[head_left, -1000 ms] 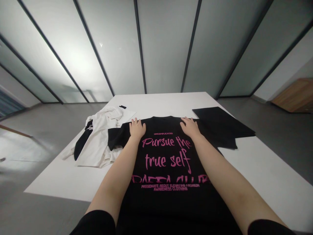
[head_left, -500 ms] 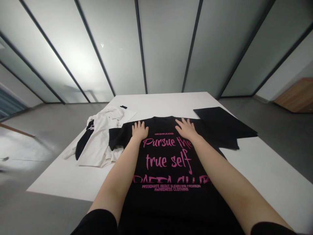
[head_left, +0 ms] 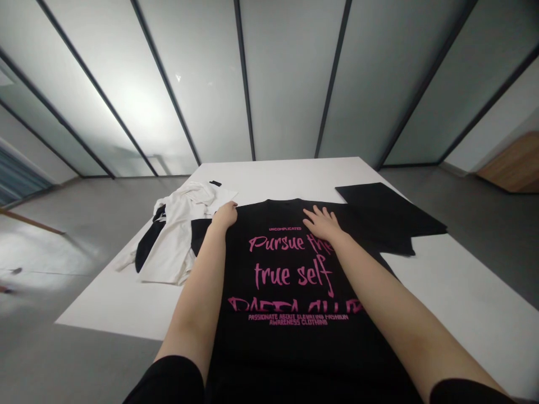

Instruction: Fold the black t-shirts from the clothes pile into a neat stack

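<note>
A black T-shirt (head_left: pixel 273 272) with pink lettering lies spread on the white table, its collar at the far side. One line of the lettering is cut across by a fold or edge low on the front. At the left shoulder, my left hand (head_left: pixel 226 215) has its fingers curled round the T-shirt's edge; the sleeve there is mostly hidden behind hand and forearm. My right hand (head_left: pixel 322 223) rests flat on the upper right chest, fingers spread, covering part of the lettering.
White clothing (head_left: pixel 177 224) lies crumpled to the left, with a dark piece (head_left: pixel 148 247) beneath it. Flat black fabric (head_left: pixel 387 205) lies at the right, near the T-shirt's sleeve. The white table (head_left: pixel 286 174) ends before a frosted glass partition (head_left: pixel 290 78).
My left hand has moved left from lying flat on the chest to the shoulder edge and closed on it. The left sleeve has shifted. My right hand stays flat in place.
</note>
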{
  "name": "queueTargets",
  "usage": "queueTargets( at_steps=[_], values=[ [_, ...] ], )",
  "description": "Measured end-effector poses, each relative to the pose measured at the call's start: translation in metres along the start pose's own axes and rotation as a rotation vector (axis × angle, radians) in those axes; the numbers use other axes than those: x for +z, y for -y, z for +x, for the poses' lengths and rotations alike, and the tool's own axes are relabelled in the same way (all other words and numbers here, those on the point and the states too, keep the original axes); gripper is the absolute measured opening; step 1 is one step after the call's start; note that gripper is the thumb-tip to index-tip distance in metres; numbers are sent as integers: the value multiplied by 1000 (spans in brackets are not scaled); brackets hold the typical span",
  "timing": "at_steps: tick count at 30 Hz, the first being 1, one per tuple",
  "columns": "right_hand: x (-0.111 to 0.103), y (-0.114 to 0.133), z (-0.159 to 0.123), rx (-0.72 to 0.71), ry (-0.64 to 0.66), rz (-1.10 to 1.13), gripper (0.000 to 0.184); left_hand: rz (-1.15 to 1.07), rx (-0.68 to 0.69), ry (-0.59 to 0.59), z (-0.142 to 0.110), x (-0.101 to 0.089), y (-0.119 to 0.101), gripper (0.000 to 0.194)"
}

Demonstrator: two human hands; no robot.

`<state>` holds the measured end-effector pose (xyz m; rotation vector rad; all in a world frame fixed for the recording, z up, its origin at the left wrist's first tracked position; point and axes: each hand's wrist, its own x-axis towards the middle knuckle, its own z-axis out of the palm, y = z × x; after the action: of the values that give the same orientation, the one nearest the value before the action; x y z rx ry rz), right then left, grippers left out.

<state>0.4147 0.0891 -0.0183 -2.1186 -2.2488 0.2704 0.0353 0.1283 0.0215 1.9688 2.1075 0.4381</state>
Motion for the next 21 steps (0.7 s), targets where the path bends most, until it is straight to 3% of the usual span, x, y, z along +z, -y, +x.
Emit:
queueTargets(
  at_steps=[4,8,11,14,18,21],
  values=[
    [1,-1,0,-1,-3,6,68,-37,-120,0,-2,5,19,42],
    [2,-1,1,0,-6,19,68,-59,-143,-18,-6,4,25,44],
    [1,-2,0,4,-8,21,67,-99,-173,-156,-11,-8,30,42],
    [-1,-1,-1,4,-7,22,67,-50,-291,-327,-19,-20,40,42],
    [-3,0,-3,2,-4,30,67,106,-504,-204,-28,-23,53,47],
    [-4,1,-3,8,-4,30,66,180,-535,-148,-27,-21,57,50]
  ],
)
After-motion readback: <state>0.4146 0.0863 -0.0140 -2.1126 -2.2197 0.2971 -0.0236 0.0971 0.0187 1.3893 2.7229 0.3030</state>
